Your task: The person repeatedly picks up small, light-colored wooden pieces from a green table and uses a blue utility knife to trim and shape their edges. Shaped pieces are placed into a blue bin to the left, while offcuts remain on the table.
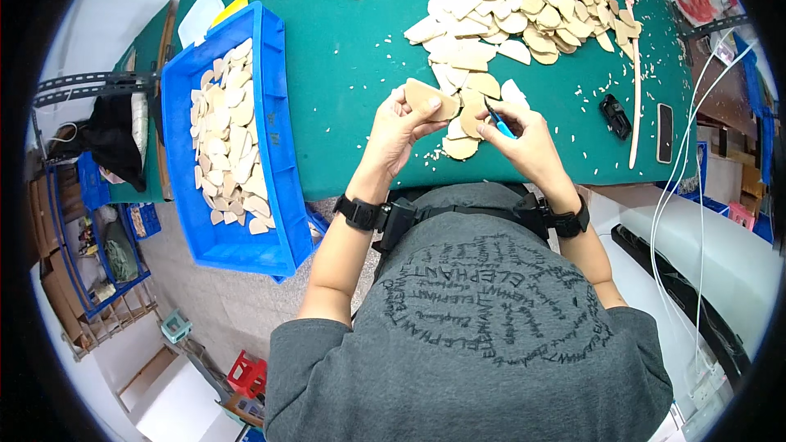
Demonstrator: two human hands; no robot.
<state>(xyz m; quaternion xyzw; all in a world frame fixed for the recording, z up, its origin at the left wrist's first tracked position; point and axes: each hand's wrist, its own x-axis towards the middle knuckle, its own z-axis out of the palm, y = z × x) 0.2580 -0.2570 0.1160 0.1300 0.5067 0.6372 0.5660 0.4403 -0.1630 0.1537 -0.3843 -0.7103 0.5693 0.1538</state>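
My left hand [398, 131] is closed on a flat beige pad [426, 98] with a rounded edge, thumb on its upper face. It is held up over the near edge of the green table. Just to the right, my right hand [526, 144] grips a small blue-handled tool [503, 122] whose dark, pointed tip sticks up past the fingers; its exact kind is unclear. The tip is apart from the held pad. Between and beyond the hands lie loose pads [461, 147], which run into a large heap of similar pads [524, 8] farther back.
At left, a blue crate [274, 115] holds many beige pads. On the green tabletop [344, 74] at right lie a long stick [636, 106] with a fluffy end, a black object [614, 117], a phone [664, 133] and small pale scraps. White cables [684, 147] hang at far right.
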